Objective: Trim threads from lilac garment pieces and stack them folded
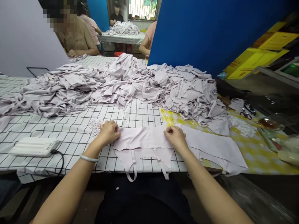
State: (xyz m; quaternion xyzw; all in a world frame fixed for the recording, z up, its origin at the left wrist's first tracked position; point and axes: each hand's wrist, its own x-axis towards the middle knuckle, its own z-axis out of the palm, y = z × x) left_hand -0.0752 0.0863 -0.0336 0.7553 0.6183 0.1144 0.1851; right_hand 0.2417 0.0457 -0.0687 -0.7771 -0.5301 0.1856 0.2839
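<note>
A pale pink garment (144, 138) lies flat at the table's near edge, its straps hanging over the side. My left hand (109, 133), with a bracelet on the wrist, pinches its left end. At its right end my right hand (176, 136) is closed on the fabric, thumb and forefinger together. Another pale garment (212, 146) is spread to the right, partly behind my right hand and forearm. Small white scraps (95, 127) are scattered beside my left hand.
A long heap of pale garments (123, 81) crosses the checkered table (137, 115). A white power bank (35, 147) with a cable sits left. Scissors (247, 110) and scraps lie right. Blue panel (187, 34) stands behind; several people sit beyond.
</note>
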